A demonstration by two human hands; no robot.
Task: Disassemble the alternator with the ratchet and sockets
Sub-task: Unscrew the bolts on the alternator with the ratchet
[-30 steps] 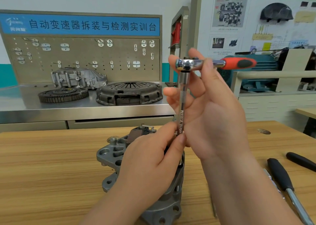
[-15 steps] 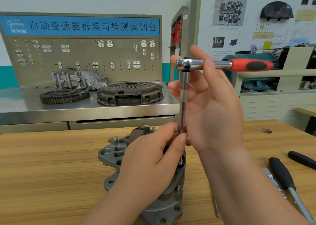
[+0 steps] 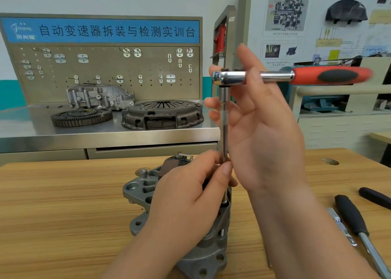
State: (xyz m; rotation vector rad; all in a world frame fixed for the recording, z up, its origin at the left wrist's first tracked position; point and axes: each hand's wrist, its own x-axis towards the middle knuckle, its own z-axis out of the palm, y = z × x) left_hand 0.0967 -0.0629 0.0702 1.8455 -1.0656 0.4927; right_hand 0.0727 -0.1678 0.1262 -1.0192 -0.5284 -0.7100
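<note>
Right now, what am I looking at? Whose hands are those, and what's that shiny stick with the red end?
The picture comes from a camera worn on a person's head, looking down at their own two hands. On the light wooden table stands a grey metal alternator, a car part that makes electricity. The shiny tool is a chrome ratchet with a red-and-black handle; it turns bolts. A long thin steel extension bar runs from it down into the alternator. The right hand holds the ratchet near its head, and the left hand pinches the bar low down. Two black-handled tools lie on the table at the right. Behind, a steel bench carries more dark car parts.
</note>
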